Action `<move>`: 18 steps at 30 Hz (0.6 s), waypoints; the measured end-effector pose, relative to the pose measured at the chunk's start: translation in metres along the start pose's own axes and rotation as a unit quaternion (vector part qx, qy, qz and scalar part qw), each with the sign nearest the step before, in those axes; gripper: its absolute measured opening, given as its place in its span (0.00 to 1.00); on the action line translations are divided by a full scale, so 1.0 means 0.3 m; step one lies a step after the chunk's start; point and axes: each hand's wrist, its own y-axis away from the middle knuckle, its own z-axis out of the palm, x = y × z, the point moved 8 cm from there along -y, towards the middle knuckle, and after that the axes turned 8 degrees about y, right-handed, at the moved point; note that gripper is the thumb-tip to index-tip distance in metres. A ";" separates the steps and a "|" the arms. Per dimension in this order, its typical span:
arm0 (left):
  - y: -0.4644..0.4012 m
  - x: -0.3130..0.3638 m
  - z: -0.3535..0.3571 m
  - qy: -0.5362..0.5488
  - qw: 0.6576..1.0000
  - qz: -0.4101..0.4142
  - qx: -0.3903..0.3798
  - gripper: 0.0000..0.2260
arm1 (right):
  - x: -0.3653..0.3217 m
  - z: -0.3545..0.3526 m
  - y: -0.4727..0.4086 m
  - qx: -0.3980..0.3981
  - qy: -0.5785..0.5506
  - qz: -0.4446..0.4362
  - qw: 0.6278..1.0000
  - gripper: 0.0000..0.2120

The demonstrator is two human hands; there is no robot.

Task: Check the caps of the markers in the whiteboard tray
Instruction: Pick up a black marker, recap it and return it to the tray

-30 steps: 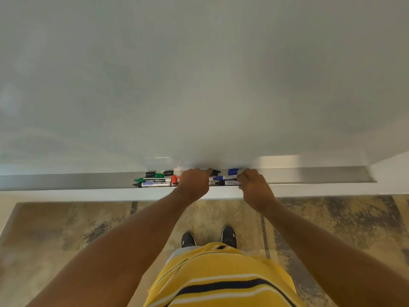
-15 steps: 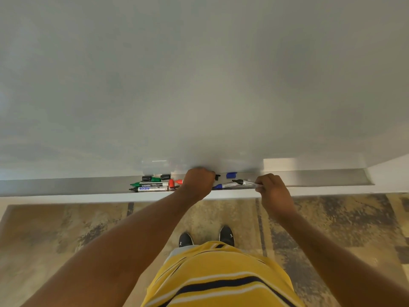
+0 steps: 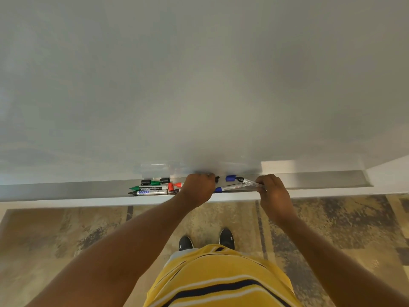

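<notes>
A long metal tray (image 3: 66,189) runs under the whiteboard (image 3: 199,85). My right hand (image 3: 271,191) pinches a black-tipped uncapped marker (image 3: 249,182), lifted slightly and pointing left. Under it a blue-tipped marker (image 3: 228,187) lies in the tray. A loose blue cap (image 3: 230,178) sits at the tray's back. My left hand (image 3: 199,188) is closed over the tray's middle; a small black piece (image 3: 217,179) shows past its knuckles, and what the fingers hold is hidden. To the left lie a green marker (image 3: 147,187), a black-tipped marker (image 3: 150,192), a red marker (image 3: 174,186) and two black caps (image 3: 146,181).
The tray's right end (image 3: 365,179) meets a white wall corner. Patterned beige and dark floor (image 3: 66,235) lies below, with my two black shoes (image 3: 186,243) close to the wall.
My right hand has pulled the black-tipped marker out to the right and lifted it off the blue-tipped one. The left hand has stayed closed over the same spot.
</notes>
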 end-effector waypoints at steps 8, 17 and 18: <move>0.085 -0.017 -0.148 0.253 0.959 -0.079 0.105 0.10 | -0.010 -0.049 0.015 -0.009 -0.052 0.022 0.998 0.10; 0.258 -0.049 -0.227 0.601 0.763 -0.180 0.158 0.06 | -0.163 -0.205 -0.008 0.040 -0.131 -0.049 0.989 0.12; 0.269 -0.051 -0.234 0.622 0.743 -0.182 0.166 0.07 | -0.178 -0.222 -0.012 0.047 -0.134 -0.057 0.988 0.12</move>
